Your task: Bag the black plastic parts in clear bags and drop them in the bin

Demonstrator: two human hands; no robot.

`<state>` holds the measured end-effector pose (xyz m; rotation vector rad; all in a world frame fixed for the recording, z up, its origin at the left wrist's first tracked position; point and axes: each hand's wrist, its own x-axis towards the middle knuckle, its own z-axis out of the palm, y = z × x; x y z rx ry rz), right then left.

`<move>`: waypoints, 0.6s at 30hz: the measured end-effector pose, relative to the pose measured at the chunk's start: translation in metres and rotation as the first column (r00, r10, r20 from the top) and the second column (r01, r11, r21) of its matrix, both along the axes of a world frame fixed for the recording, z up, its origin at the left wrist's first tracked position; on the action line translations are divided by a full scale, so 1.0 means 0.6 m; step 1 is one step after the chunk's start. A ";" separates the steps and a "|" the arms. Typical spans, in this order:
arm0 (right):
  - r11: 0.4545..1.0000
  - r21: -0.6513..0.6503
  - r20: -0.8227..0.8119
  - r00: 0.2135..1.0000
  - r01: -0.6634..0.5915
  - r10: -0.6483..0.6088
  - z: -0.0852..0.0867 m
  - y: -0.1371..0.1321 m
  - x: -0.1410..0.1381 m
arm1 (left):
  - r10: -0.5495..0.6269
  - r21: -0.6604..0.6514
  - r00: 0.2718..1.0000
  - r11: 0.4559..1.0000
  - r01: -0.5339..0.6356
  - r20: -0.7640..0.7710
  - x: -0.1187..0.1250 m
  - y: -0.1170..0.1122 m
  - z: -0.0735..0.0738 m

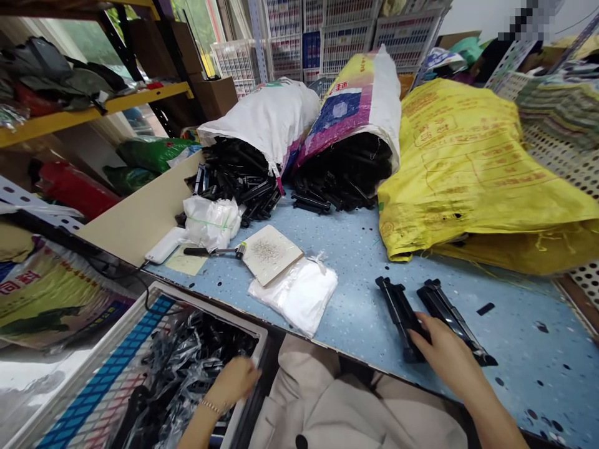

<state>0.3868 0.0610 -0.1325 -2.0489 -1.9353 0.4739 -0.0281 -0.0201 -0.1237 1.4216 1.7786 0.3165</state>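
My right hand (442, 346) is closed on the near end of a long black plastic part (397, 312), which lies on the blue speckled table. A second black plastic part (452, 318) lies just right of it, partly behind my fingers. My left hand (236, 379), with a bracelet at the wrist, is over the right rim of a white crate (262, 349). Its fingers are curled in, and nothing shows in them. Inside the crate are many black parts in clear plastic bags (187, 355).
A stack of white bags (306, 293) lies mid-table, partly under a square board (271, 252) with small bits. A black-handled tool (206, 252) touches the board. Behind are two white sacks (266, 112) (358, 100) spilling black parts, and a yellow sack (468, 174) at right.
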 end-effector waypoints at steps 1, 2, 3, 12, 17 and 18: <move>1.000 -0.006 -0.105 0.994 -0.001 0.001 0.000 0.003 -0.012 | -0.060 0.074 0.998 0.995 0.060 -0.006 0.023 0.031 0.004; 1.000 -0.013 -0.208 0.978 0.002 -0.004 0.000 0.005 -0.026 | -0.120 0.185 0.992 0.975 0.126 -0.041 0.049 0.063 0.009; 1.000 -0.023 -0.304 0.953 0.010 -0.016 0.000 0.007 -0.041 | -0.197 0.320 0.976 0.923 0.215 -0.088 0.078 0.095 0.016; 0.979 -0.203 -0.814 0.551 0.024 -0.182 0.010 0.007 -0.121 | -0.099 0.349 0.991 0.929 0.123 -0.084 0.159 0.244 0.016; 0.951 -0.310 -0.925 0.240 -0.021 -0.296 0.031 0.026 -0.155 | -0.043 0.279 0.974 0.960 -0.021 0.221 0.118 0.252 0.005; 0.944 -0.327 -0.932 0.180 -0.039 -0.315 0.033 0.033 -0.165 | -0.028 0.268 0.962 0.962 -0.048 0.273 0.115 0.251 0.004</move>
